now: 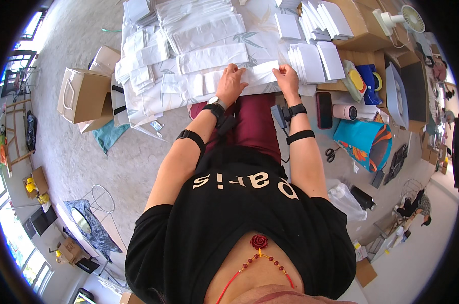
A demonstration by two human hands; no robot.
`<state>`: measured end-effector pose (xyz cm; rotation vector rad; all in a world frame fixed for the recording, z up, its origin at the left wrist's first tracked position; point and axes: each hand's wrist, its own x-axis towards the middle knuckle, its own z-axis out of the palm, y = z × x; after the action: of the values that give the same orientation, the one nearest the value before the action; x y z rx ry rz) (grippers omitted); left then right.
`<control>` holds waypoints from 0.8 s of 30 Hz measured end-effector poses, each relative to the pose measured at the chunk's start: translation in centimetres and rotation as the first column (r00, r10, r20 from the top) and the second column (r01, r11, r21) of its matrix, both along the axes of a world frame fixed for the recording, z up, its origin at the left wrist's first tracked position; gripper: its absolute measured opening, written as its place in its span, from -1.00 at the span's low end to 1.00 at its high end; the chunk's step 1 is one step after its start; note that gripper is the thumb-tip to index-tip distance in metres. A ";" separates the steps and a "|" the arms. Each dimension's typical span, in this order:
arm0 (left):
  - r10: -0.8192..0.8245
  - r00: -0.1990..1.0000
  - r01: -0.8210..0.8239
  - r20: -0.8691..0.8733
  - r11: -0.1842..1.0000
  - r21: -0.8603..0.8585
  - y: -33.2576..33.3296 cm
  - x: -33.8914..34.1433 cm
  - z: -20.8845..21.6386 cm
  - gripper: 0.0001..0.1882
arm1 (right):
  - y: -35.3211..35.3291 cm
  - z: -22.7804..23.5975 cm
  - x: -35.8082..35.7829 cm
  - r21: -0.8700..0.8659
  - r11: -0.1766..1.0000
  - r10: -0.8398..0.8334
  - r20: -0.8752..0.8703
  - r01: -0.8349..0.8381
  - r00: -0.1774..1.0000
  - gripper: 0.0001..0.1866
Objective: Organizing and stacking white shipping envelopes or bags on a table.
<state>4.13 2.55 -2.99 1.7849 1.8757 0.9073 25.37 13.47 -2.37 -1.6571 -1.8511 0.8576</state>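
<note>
The person's right hand (287, 80) has thumb and fingers clamped on the right end of a thin white strip (264, 72), which lies near the front edge of a table covered with a leaf-patterned cloth (262, 31). The left hand (231, 83) is at the strip's other end, palm down, its thumb apart from the fingers; I cannot tell whether it grips the strip. Just left of that hand lie more white pieces (205, 84), and beyond them flat white sleeves (212, 58) are laid out in rows. Right of the right hand, beside it, stand stacks of white cards (306, 63). Further right are a dark phone (324, 110), a pink cup (344, 112) on its side and a bright blue bag (359, 142), with scissors (332, 154) near the bag. A small white fan (412, 19) stands by a cardboard box (359, 25).
</note>
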 end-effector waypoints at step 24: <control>0.316 0.553 -0.250 0.771 0.946 -0.209 -1.6 -2.1 1.9 -0.58 | -7.6 6.0 -10.3 0.256 0.937 0.274 -0.115 -0.238 0.955 -0.87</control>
<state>2.03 0.97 -1.13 0.7491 1.5288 1.4277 15.03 5.86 3.62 -1.1893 -2.0038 0.8000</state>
